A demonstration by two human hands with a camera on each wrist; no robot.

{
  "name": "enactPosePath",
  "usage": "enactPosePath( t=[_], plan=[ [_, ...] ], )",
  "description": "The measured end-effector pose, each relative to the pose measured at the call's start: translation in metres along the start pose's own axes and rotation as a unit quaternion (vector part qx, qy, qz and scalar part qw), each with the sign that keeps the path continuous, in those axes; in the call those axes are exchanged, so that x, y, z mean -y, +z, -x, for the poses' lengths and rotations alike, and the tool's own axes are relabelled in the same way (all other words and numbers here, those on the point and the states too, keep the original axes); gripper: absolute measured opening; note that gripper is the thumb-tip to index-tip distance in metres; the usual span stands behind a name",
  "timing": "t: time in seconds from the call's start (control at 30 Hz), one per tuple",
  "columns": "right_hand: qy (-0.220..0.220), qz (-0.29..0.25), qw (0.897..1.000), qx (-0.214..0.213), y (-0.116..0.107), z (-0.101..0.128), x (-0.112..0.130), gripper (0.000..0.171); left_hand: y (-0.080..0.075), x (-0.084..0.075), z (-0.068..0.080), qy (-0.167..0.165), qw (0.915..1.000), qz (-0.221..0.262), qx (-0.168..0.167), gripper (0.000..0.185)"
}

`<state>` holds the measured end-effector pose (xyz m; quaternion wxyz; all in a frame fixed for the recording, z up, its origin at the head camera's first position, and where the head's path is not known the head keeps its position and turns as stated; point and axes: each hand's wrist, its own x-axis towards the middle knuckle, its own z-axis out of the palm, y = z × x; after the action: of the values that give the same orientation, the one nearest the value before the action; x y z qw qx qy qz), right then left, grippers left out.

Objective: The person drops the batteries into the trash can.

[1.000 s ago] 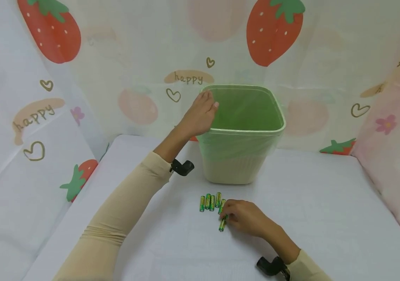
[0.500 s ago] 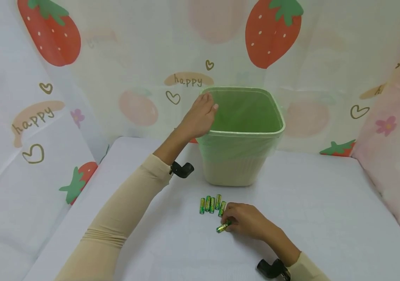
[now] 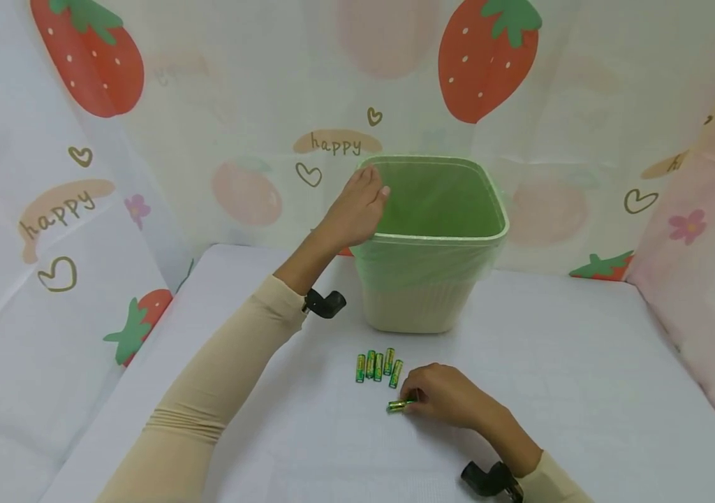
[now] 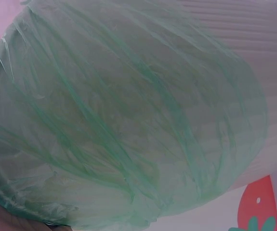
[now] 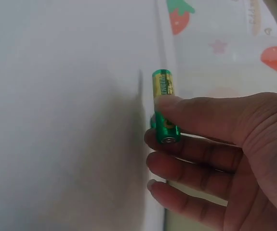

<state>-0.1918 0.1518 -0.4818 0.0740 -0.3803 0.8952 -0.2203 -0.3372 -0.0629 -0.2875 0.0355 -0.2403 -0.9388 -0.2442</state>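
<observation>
A trash bin (image 3: 410, 300), pale with a green inside, stands upright on the white table, a thin green bag (image 4: 128, 110) drawn over its rim. My left hand (image 3: 357, 206) grips the bin's left rim; only a sliver of that hand shows at the lower left of the left wrist view. Close above the table, my right hand (image 3: 445, 395) pinches a green and gold battery (image 5: 163, 84) between thumb and index finger. The other fingers are bent loosely below it. Several more batteries (image 3: 378, 367) lie side by side just beyond the right hand, in front of the bin.
The white-covered table (image 3: 584, 363) reaches back to a curtain (image 3: 238, 91) printed with strawberries, hearts and "happy". More printed cloth hangs at the left and right sides. Black wrist cameras (image 3: 326, 304) sit on both wrists.
The right hand has drawn its battery slightly away from the row, and the battery has turned from upright in the view to nearly sideways. The left hand stays on the rim.
</observation>
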Motion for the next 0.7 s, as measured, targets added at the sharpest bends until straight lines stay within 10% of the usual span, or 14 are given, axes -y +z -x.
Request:
enactPosePath(
  t=[0.7],
  plan=[
    [-0.03, 0.071, 0.99, -0.118, -0.051, 0.015, 0.021, 0.011, 0.001, 0.001, -0.002, -0.008, 0.9999, 0.008, 0.0, 0.06]
  ],
)
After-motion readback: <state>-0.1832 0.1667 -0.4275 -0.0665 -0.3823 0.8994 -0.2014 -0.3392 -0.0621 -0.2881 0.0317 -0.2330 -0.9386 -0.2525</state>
